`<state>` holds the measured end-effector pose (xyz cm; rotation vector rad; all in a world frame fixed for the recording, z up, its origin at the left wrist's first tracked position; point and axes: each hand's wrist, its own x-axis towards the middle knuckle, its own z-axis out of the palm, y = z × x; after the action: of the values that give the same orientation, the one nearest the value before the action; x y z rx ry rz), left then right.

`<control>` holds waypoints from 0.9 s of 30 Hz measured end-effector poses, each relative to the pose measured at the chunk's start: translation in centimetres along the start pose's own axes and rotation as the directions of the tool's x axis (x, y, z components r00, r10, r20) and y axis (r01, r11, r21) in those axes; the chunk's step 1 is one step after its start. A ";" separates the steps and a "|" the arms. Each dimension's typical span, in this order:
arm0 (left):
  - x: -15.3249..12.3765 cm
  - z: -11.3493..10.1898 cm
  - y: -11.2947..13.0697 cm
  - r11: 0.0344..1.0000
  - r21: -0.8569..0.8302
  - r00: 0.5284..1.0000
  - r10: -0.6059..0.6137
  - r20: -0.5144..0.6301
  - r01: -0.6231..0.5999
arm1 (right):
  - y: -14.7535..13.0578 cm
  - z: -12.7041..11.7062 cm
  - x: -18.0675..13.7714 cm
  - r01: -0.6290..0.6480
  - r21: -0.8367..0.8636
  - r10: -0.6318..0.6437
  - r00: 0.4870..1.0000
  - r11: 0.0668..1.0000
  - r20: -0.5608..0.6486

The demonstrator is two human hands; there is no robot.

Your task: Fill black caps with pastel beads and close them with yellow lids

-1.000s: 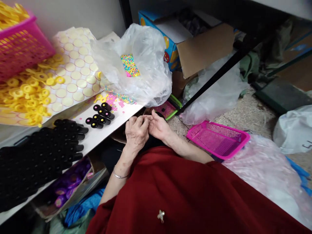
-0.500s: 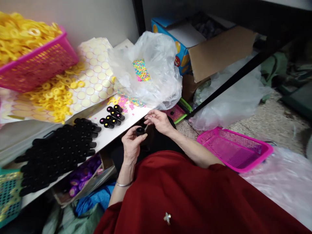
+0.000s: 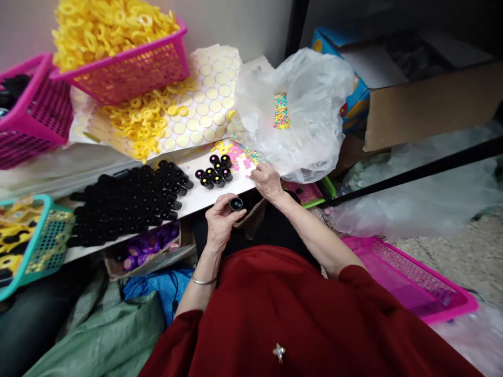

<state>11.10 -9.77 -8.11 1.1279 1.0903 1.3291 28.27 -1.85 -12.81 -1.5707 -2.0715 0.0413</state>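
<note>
My left hand point(image 3: 219, 222) is closed around a small black plastic cup point(image 3: 236, 203), its hollow mouth turned up toward me. My right hand point(image 3: 268, 181) is at the table edge beside scattered pink beads point(image 3: 237, 159), fingertips pinched together; whatever is between them is too small to make out. Left of it, a group of upright black cups point(image 3: 217, 180) stands on the white table point(image 3: 192, 200), several with a pink or yellow dot in the top. Farther left lies a dense mass of black cups point(image 3: 126, 201).
Yellow ring pieces point(image 3: 147, 125) lie on a sheet of round stickers point(image 3: 212, 94) below a full pink basket point(image 3: 129, 73). A plastic bag point(image 3: 314, 104) holds multicoloured beads. Also around are a teal basket point(image 3: 49, 246), a cardboard box point(image 3: 428, 104) and a pink tray point(image 3: 416, 277).
The view has swung left, showing more baskets there. My right hand has gone from near the cup to the pink beads at the table edge. My left hand still holds the cup.
</note>
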 end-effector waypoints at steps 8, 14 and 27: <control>0.2 -0.5 -0.9 0.993 -0.030 0.993 -0.115 -0.011 0.115 | 0.4 0.5 -0.3 0.116 -0.112 -0.116 0.993 0.987 0.005; 0.4 -0.7 -1.2 0.990 -0.055 0.989 -0.136 -0.050 0.133 | 0.2 -0.2 -0.9 0.171 -0.084 -0.161 0.980 0.982 0.114; 0.9 -0.4 -1.9 0.990 -0.056 0.987 -0.136 -0.088 0.131 | 0.3 -0.7 -1.4 0.082 0.112 -0.087 0.996 0.990 0.038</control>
<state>10.99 -8.79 -10.01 0.9478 1.1718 1.3052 29.02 -3.19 -12.86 -1.4269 -2.1283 0.1574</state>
